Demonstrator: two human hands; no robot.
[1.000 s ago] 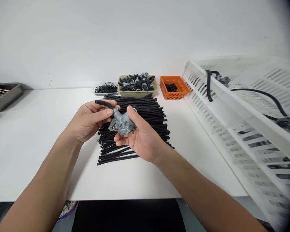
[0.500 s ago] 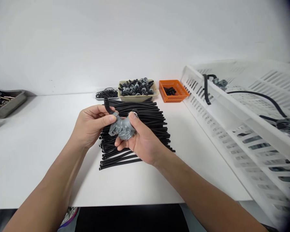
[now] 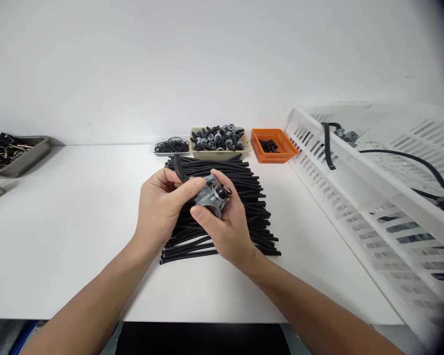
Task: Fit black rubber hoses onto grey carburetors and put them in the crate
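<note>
A grey metal carburetor (image 3: 208,198) is held between both hands above the table. My left hand (image 3: 162,199) grips its left end, thumb on top, beside a short black rubber hose (image 3: 179,167) that sticks up from it. My right hand (image 3: 227,224) is closed round the right side, with the thumb at the round open mouth and fingers behind. A black round fitting (image 3: 222,192) on the body faces up and right. Under the hands lies a wide bundle of black rubber tubes (image 3: 261,214), partly hidden by them.
At the back stand a tray of thin black rings (image 3: 171,146), a cream bin of caps with black stubs (image 3: 218,155) and an orange basket (image 3: 275,157). A large white crate (image 3: 340,192) holding similar parts fills the right. Far left is a metal tray (image 3: 33,154) of small hardware.
The carburetor has been turned in my hands, so its round mouth now faces me. Both hands sit slightly further right in view and have shifted their hold. The camera view has shifted a little.
</note>
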